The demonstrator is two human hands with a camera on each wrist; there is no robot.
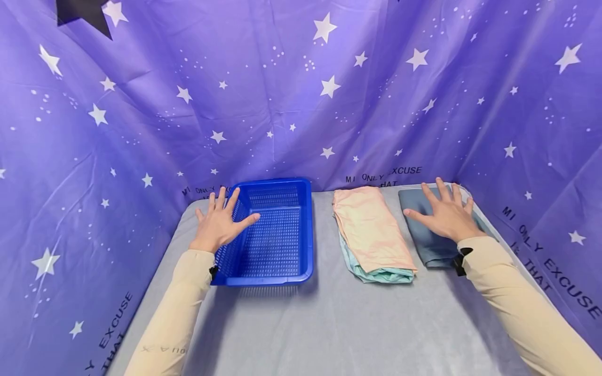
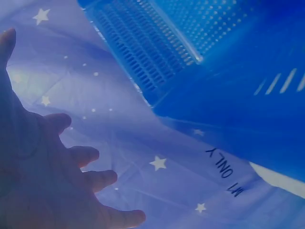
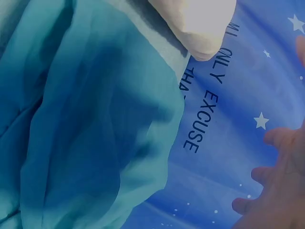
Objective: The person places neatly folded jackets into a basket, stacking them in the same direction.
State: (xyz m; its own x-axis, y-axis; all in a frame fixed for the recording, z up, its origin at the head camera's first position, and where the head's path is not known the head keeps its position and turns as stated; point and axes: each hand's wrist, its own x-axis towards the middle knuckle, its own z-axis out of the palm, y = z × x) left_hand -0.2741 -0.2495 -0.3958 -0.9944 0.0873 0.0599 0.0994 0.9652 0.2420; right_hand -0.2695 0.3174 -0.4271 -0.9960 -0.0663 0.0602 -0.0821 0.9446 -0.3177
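Observation:
My left hand (image 1: 217, 223) is spread with straight fingers over the left side of a blue plastic basket (image 1: 308, 235), holding nothing. The basket has slotted walls and a perforated floor, and its inside shows no contents. On the right, my right hand (image 1: 449, 213) is also spread, above a folded dark blue-grey cloth (image 1: 418, 230) that it partly hides. Between the hands lies a folded peach cloth (image 1: 371, 224) on top of a light teal cloth (image 1: 388, 275). In the right wrist view the blue-grey cloth (image 3: 95, 119) fills the left side, with the fingers apart from it.
A grey sheet covers the table (image 1: 329, 329). Purple curtains (image 1: 282, 94) with white stars and black lettering hang close behind the table and along both sides. The basket and cloths stand near the back edge.

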